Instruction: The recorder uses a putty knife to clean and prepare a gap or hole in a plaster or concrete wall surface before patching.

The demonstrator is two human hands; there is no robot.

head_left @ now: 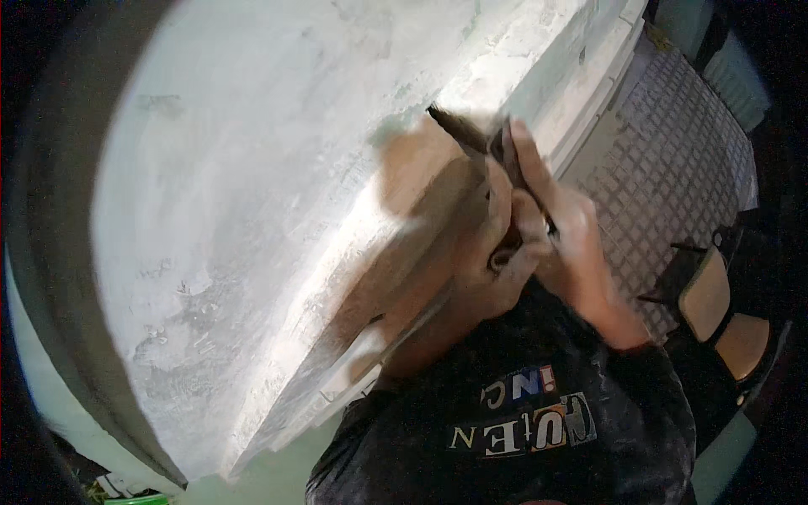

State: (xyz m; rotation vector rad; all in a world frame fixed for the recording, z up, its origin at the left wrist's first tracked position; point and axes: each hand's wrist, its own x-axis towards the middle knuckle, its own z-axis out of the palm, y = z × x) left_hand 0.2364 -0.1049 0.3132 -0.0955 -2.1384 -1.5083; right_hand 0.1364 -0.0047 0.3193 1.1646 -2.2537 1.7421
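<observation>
Both hands are raised over a rough white plastered ledge along the pale wall. They grip a dark, narrow tool, apparently flat-bladed, whose far end is at the upper edge of the ledge. My left hand is closed low around it, thumb and fingers bent. My right hand is closed just to the right of it, with long fingers reaching up along the tool. The hands are slightly blurred, and the tool's lower part is mostly hidden by them. Their shadows fall on the ledge.
Below the ledge at the right is a grid-tiled floor, with two tan-seated chairs at the right edge. A pale ribbed radiator-like panel stands at the top right. A green container shows at the bottom left.
</observation>
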